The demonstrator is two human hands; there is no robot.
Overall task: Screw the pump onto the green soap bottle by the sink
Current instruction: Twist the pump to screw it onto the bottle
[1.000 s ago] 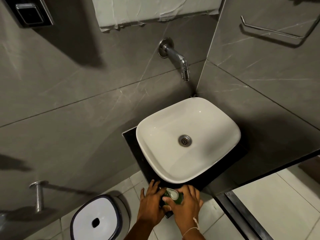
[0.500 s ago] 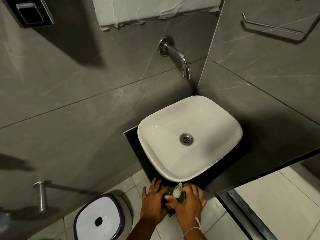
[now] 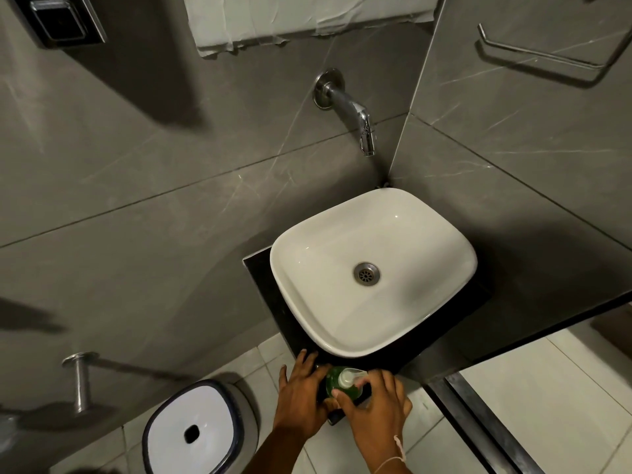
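Left hand (image 3: 301,401) fingers wrapped around green soap bottle (image 3: 333,383); right hand (image 3: 374,405) fingertips (image 3: 337,394) pinch white pump (image 3: 346,378) atop bottle, just below sink (image 3: 342,343).

dim bathroom, grey marbled wall tiles (image 3: 136,165), pale floor tiles (image 3: 547,388).

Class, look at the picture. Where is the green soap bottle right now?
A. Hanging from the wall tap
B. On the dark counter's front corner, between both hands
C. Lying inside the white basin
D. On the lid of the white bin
B: the green soap bottle stands on the dark counter in front of the basin, with the left hand and right hand around it.
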